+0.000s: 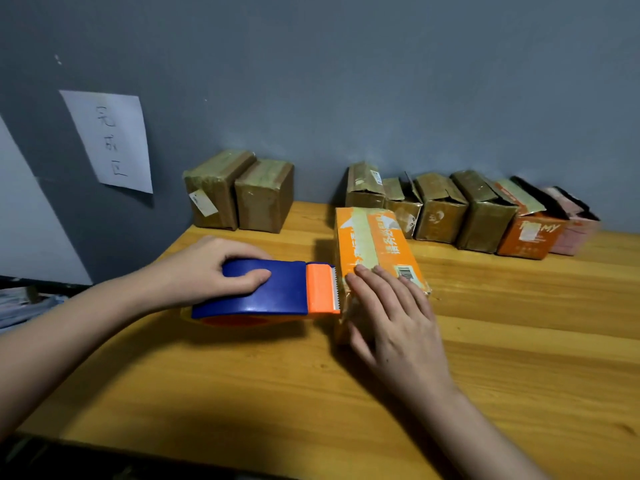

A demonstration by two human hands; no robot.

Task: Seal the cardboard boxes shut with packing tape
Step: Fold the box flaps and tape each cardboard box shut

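A: What are the hands doing?

B: The left hand (221,268) is wrapped around the blue dispenser (266,289), thumb on its top face, holding it low on the surface (519,341). Its serrated orange end touches the near corner of the orange box (375,247). The right hand (394,313) lies flat, fingers together, pressing down on the box's near end.

A: How will that box handle?

B: Light, I'd judge, and thin-walled; the cardboard looks creased and soft at the near end, so it may buckle if pushed hard. The tape strip on top looks slick, so a flat palm is the best hold, with the pull against it.

A: And the rest?

B: Two taped boxes (239,195) stand by the wall; a row with loose flaps (467,209) waits to the right.
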